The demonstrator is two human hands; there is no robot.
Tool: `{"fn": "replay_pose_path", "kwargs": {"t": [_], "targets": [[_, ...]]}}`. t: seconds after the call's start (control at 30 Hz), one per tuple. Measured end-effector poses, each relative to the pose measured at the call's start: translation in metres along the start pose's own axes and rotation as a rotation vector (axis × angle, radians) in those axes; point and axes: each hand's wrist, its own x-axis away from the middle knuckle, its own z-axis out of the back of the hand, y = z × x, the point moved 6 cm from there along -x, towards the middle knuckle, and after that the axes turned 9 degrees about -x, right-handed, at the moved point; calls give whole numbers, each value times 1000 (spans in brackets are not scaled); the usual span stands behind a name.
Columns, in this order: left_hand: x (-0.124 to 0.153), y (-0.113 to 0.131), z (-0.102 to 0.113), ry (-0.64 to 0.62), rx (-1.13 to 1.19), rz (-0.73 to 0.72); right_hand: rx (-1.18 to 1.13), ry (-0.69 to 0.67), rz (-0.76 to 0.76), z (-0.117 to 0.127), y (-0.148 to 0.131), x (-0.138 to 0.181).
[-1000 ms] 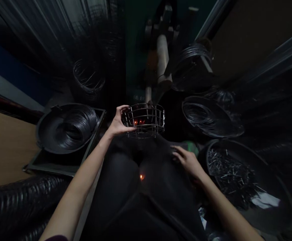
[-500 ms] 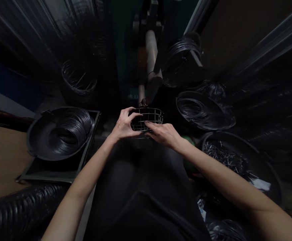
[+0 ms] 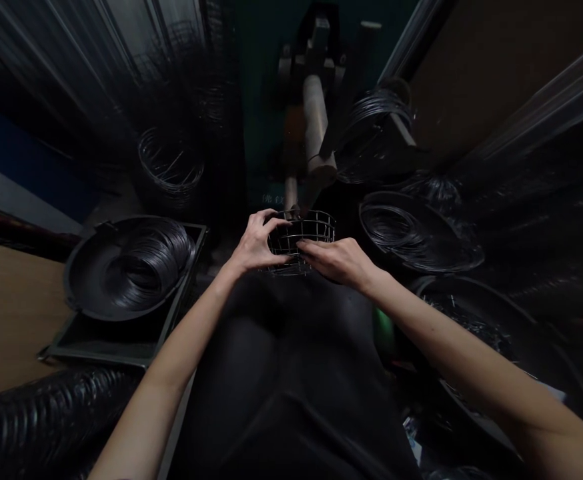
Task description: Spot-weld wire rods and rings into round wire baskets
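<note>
A round wire basket sits in front of my knees, under the tip of a dark machine head. My left hand curls round the basket's left rim and grips it. My right hand lies on the basket's near side, its fingers pressed together against the wires; whether they pinch a small part is hidden. My dark trousers fill the lower middle of the view.
A dark pan of coiled wire rings rests in a tray at left. A dish of rings lies at right, and a bowl of short wire pieces beneath my right arm. Ribbed hose at lower left.
A second ago my right hand lay on my thigh and sparks glowed in the basket. It has since moved up onto the basket's near side; the sparks are gone. My left hand kept its grip.
</note>
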Motion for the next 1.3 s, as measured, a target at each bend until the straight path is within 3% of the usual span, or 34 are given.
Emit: {"fn": "replay_pose_path", "kwargs": {"t": [0.33,0.47,0.63,0.9,1.13,1.23,1.3], "targets": [[-14,-10,-1,-45,37,11,-94,-35,-79,8,9,-7],[-17,-13,1,-41,68,43,-241,111,-167,6,15,4],[-31,-22,2,-24,34,86,-263,316,-289,3,33,7],[-47,-28,5,-12,71,74,-359,384,-342,-1,52,-6],[-81,-49,2,-20,189,91,-394,402,-448,-1,67,-33],[-79,-48,4,-48,261,87,-436,421,-461,11,81,-13],[-71,-56,4,-49,276,102,-446,481,-502,19,112,29]]}}
